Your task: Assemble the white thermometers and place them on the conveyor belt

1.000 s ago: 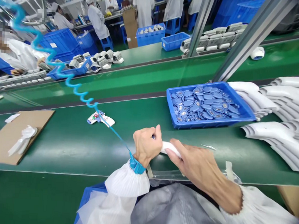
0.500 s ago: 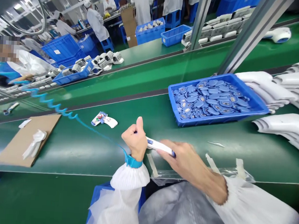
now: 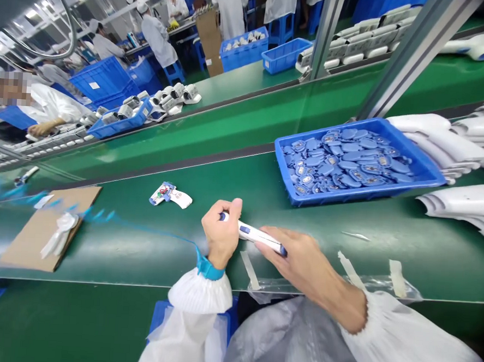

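Both hands hold one white plastic shell with blue buttons (image 3: 254, 235) just above the green belt (image 3: 140, 240). My left hand (image 3: 220, 231) is a fist round its left end, thumb on top. My right hand (image 3: 298, 255) pinches its right end, where a blue tip shows. A blue wrist strap (image 3: 207, 267) with a coiled cord circles my left wrist. Beyond the hands, a blue tray (image 3: 415, 159) is full of small blue parts.
Stacked white shells (image 3: 458, 199) lie at the right. An assembled white unit (image 3: 170, 194) lies on the belt to the left, beside a cardboard sheet (image 3: 29, 233) with a plastic wrapper. Tape strips (image 3: 345, 264) stick to the near edge. Workers in white coats stand behind.
The shell has turned in my hands so its blue buttons face up. The coiled cord has dropped low to the left. The view shifted slightly.
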Tool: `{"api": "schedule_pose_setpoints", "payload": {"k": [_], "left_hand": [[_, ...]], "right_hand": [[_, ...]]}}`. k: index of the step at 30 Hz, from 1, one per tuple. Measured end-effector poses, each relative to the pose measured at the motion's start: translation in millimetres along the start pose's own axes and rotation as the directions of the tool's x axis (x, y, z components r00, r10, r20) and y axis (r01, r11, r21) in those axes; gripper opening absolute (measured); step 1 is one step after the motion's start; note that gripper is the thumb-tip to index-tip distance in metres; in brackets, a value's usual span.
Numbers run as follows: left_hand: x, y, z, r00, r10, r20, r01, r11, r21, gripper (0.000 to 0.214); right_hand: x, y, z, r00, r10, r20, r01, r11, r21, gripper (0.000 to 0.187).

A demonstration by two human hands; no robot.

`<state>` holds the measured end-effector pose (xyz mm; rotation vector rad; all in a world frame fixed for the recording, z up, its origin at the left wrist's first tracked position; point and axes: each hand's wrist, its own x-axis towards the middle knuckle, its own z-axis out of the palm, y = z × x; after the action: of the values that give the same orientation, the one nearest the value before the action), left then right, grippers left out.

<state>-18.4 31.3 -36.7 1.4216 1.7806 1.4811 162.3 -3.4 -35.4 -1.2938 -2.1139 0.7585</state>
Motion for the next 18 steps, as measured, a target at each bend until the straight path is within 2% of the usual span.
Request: {"api": "schedule_pose_setpoints", "payload": {"k": [1,2,4,5,7,9,10,11,12,13,14,15,16,17,18], "left_hand": [[-0.6,0.1,7.5,0.987,-0.124,-0.102,0.110,0.985,-0.133,0.045],[-0.4,0.1,15.9,0.955,-0.237,-0.181,0.185,0.947,-0.263,0.048],[1.8,-0.2,32.8,0.892,-0.360,-0.274,0.227,0.880,-0.418,0.050],[3.2,-0.4,40.1,0.884,-0.363,-0.293,0.217,0.876,-0.430,0.050],[4.6,-0.2,49.2,0.903,-0.301,-0.306,0.172,0.907,-0.384,0.049],[2.9,1.0,47.6,0.921,-0.243,-0.306,0.142,0.937,-0.318,0.048],[1.2,1.7,41.9,0.942,-0.207,-0.263,0.134,0.954,-0.268,0.047],[-0.4,2.3,33.0,0.974,-0.149,-0.172,0.114,0.974,-0.195,0.043],[-1.2,2.5,21.2,0.997,-0.076,-0.030,0.072,0.992,-0.099,0.036],[-0.3,2.3,7.3,0.988,-0.011,0.151,0.010,1.000,0.008,0.029],[3.2,1.8,-7.6,0.944,0.016,0.330,-0.056,0.992,0.111,0.027],[10.0,1.0,-22.4,0.888,-0.005,0.459,-0.099,0.974,0.203,0.031],[20.9,0.1,-36.3,0.856,-0.064,0.512,-0.101,0.952,0.288,0.033],[36.1,-0.7,-48.4,0.858,-0.137,0.494,-0.063,0.928,0.367,0.034],[55.8,-1.2,-58.6,0.881,-0.207,0.426,0.002,0.901,0.433,0.035]], "right_hand": [[0.0,-3.3,4.3,1.000,-0.025,-0.001,0.025,1.000,-0.019,0.020],[-0.5,-7.3,10.1,0.998,-0.062,-0.014,0.061,0.996,-0.059,0.022],[-3.0,-15.6,24.0,0.985,-0.133,-0.109,0.107,0.971,-0.213,0.030],[-4.6,-19.1,30.7,0.971,-0.164,-0.175,0.105,0.947,-0.304,0.033],[-7.6,-23.3,40.6,0.938,-0.216,-0.270,0.083,0.898,-0.432,0.037],[-10.0,-22.6,43.3,0.931,-0.232,-0.282,0.089,0.893,-0.442,0.038],[-11.1,-20.6,41.9,0.941,-0.220,-0.257,0.099,0.906,-0.413,0.037],[-12.1,-17.8,39.0,0.954,-0.190,-0.233,0.093,0.924,-0.371,0.036],[-13.1,-14.4,34.8,0.965,-0.148,-0.216,0.072,0.944,-0.322,0.034],[-14.0,-10.6,29.7,0.974,-0.097,-0.204,0.040,0.963,-0.268,0.032],[-14.8,-6.8,23.9,0.979,-0.049,-0.199,0.005,0.976,-0.219,0.031],[-15.3,-3.0,17.8,0.979,-0.009,-0.202,-0.028,0.983,-0.182,0.032],[-15.3,0.2,11.6,0.976,0.021,-0.218,-0.058,0.985,-0.162,0.035],[-14.7,2.7,5.6,0.970,0.050,-0.237,-0.089,0.984,-0.157,0.040],[-13.6,4.1,0.1,0.965,0.075,-0.253,-0.118,0.981,-0.157,0.045]]}}
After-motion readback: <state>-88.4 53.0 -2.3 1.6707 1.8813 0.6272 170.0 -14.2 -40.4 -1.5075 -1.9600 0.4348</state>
